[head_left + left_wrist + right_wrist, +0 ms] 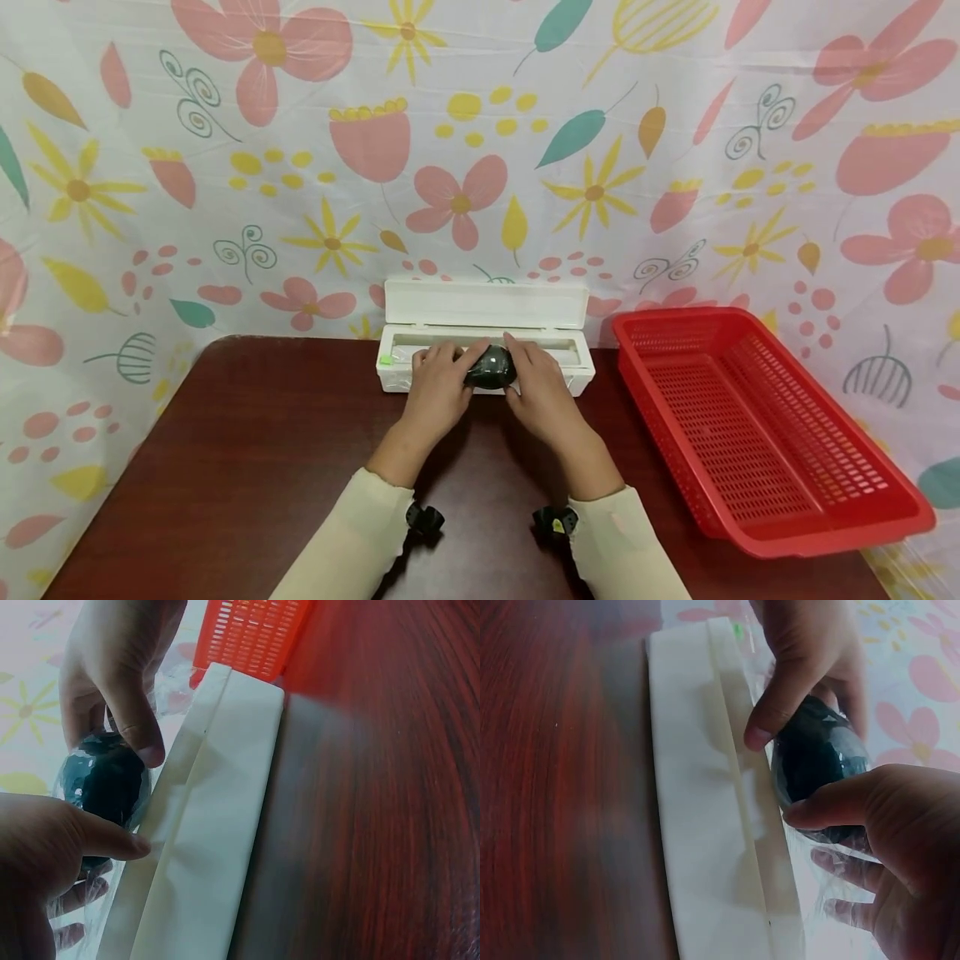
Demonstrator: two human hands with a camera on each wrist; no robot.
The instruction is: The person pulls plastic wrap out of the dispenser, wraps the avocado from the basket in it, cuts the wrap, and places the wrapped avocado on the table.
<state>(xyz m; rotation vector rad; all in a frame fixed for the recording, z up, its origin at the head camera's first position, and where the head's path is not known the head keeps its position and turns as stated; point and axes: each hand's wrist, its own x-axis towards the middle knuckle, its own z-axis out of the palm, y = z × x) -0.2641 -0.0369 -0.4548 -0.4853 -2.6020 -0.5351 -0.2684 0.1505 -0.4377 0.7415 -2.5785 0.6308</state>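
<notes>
A dark green, shiny rounded object point(492, 368) with clear plastic film point(821, 862) around it is held over a white cling film dispenser point(393, 382). The dispenser's long lid point(487, 305) stands raised at the back. My left hand point(438, 385) grips the object from the left, its thumb along the near side. From the right, my right hand point(542, 390) holds it likewise, thumb and fingers curved about it. In the right wrist view, loose film spreads over the right fingers point(847, 874). The object's underside is hidden.
A red plastic basket point(720, 508) with slotted walls stands on the right side of the dark brown table point(247, 467). Behind the table hangs a white cloth point(457, 100) printed with flowers and leaves. Each sleeve has a small black device point(425, 520) at the cuff.
</notes>
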